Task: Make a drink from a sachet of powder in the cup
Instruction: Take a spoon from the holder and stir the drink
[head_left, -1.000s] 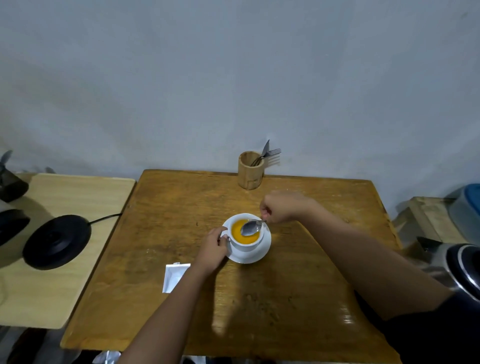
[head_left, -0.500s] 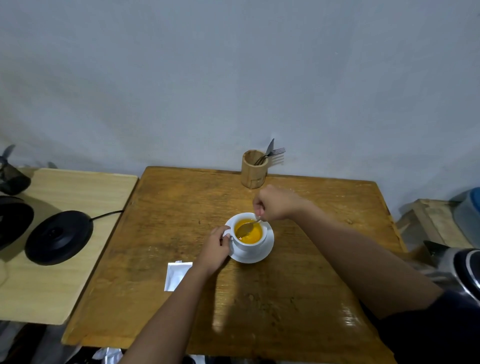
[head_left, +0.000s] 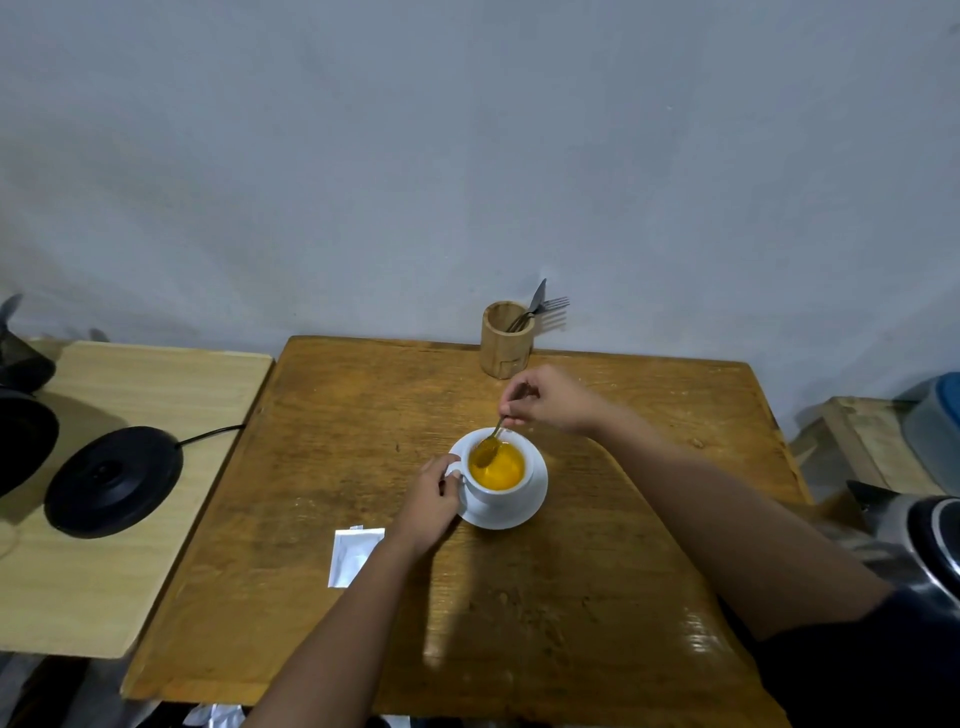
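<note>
A white cup (head_left: 506, 493) full of orange drink stands on a white saucer (head_left: 524, 512) in the middle of the brown wooden table (head_left: 519, 597). My left hand (head_left: 428, 501) grips the cup's handle on its left side. My right hand (head_left: 545, 397) is just behind the cup and pinches the stem of a metal spoon (head_left: 487, 449). The spoon's bowl dips into the drink at the far left of the cup. A white sachet (head_left: 352, 556) lies flat on the table, left of my left forearm.
A wooden holder (head_left: 505, 340) with a fork and a knife stands at the table's far edge. A black kettle base (head_left: 111, 480) with a cord sits on the pale side table to the left. A steel kettle (head_left: 914, 540) is at the right edge.
The spoon went from hanging over the cup into the drink at its left side. My right hand moved back and left. My left hand stayed on the handle.
</note>
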